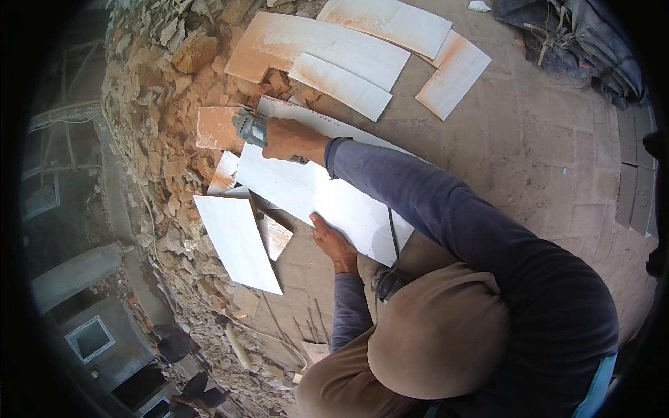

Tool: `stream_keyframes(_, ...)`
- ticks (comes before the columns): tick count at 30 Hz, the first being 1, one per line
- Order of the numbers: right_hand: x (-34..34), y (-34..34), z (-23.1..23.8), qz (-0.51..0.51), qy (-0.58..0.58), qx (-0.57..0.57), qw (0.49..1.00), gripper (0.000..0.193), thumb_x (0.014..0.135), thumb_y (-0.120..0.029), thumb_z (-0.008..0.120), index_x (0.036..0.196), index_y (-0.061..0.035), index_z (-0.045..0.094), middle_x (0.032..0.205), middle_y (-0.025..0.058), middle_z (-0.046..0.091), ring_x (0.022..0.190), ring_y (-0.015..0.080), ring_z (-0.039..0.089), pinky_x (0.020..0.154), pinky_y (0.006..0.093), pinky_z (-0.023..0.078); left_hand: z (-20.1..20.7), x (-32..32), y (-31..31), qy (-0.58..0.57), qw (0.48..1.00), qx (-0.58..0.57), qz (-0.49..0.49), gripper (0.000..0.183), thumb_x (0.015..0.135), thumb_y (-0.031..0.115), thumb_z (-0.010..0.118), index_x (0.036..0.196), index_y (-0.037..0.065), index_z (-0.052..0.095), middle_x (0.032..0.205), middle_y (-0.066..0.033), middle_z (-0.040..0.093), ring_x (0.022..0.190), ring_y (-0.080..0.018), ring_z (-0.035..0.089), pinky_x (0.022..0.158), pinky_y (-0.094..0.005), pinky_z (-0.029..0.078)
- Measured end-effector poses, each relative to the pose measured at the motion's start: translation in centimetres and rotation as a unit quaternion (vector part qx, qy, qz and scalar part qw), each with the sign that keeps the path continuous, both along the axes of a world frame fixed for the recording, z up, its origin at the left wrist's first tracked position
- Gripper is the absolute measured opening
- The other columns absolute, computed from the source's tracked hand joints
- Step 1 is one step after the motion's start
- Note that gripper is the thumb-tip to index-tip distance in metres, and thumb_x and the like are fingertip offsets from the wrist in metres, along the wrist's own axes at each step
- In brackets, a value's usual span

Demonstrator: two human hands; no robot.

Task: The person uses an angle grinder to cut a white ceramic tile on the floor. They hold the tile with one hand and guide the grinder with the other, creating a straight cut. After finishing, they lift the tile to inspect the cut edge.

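Note:
My right hand [293,139] is closed around a teal and grey angle grinder [251,129], held over the far left end of a large white tile [341,191]. The grinder's disc is hidden from view. My left hand [334,245] lies at the tile's near left edge, its visible fingers stretched out and touching the edge. A dark cord [392,233] crosses the right end of this tile. Just left of it lies a narrower white tile [238,240], with a brownish tile piece [275,235] partly beneath it.
Cut white tiles with orange dust [320,43] overlap on the floor at the back. Broken rubble [164,104] piles up along the left. A dark crumpled sheet [578,42] lies at the far right. Thin rods [313,320] and a pale cable [279,338] lie near my left forearm.

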State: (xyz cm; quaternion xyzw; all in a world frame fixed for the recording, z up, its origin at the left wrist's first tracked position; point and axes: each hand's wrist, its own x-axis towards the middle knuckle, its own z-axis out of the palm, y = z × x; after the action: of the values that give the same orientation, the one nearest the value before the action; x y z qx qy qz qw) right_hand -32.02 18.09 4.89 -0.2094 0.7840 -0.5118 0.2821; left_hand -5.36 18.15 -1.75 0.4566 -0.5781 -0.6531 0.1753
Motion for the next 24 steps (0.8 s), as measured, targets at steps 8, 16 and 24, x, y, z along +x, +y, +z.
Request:
stream_keyframes(8, 0.2, 0.7, 0.1, 0.02, 0.006, -0.002, 1.0, 0.048, 0.077, -0.021, 0.073, 0.11, 0.0128, 0.067, 0.098, 0.0322, 0.075, 0.092, 0.0425, 0.076, 0.079, 0.0492, 0.06, 0.3, -0.1, 0.3, 0.01, 1.0, -0.001, 0.0, 0.063, 0.112, 0.051, 0.047, 0.14, -0.005, 0.054, 0.128, -0.0159, 0.063, 0.117, -0.0267, 0.062, 0.102, -0.0389, 0.051)
stream_keyframes(16, 0.8, 1.6, 0.9, 0.029, 0.009, 0.011, 0.999, 0.053, 0.079, -0.024, 0.076, 0.115, 0.0136, 0.066, 0.1, 0.0322, 0.075, 0.093, 0.0425, 0.077, 0.081, 0.0485, 0.061, 0.7, -0.3, 0.5, 0.003, 1.0, 0.001, 0.0, 0.064, 0.113, 0.051, 0.045, 0.141, -0.006, 0.052, 0.13, -0.0173, 0.062, 0.117, -0.0274, 0.062, 0.102, -0.0396, 0.051)
stream_keyframes(24, 1.3, 2.2, 0.6, 0.027, 0.005, 0.013, 1.0, 0.057, 0.079, -0.025, 0.076, 0.118, 0.0144, 0.063, 0.101, 0.0333, 0.074, 0.094, 0.0432, 0.076, 0.082, 0.0483, 0.06, 0.4, -0.2, 0.5, 0.008, 1.0, 0.002, 0.003, 0.064, 0.112, 0.051, 0.046, 0.142, -0.006, 0.051, 0.13, -0.0175, 0.062, 0.117, -0.028, 0.062, 0.102, -0.0402, 0.051)
